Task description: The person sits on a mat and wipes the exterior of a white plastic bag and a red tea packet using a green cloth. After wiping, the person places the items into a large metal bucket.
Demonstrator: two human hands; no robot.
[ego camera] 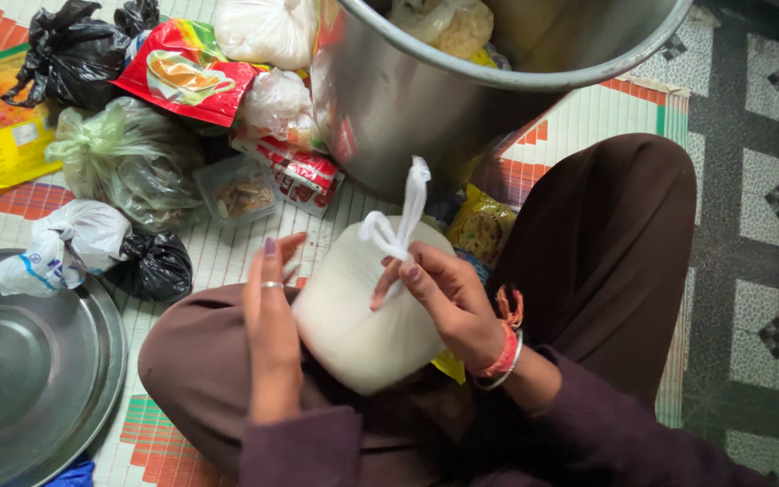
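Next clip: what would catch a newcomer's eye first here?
The full white bag in the person's lap at centre: the right hand pinches its knotted top, the left hand steadies its side. Behind it stands a big steel pot; tied bags and a red packet crowd the mat at upper left.

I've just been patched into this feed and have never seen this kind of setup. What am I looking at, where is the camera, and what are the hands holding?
There is no machine here: a person sits cross-legged on a patterned mat, and the single camera on their head looks down at their lap. The right hand pinches the knotted top of a white bag full of something pale; the left hand, wearing a ring, rests flat against the bag's side. Ahead stands a large steel pot with packets inside. To the left lie a round steel tray, black bags, a red packet, a greenish bag and a small clear box.
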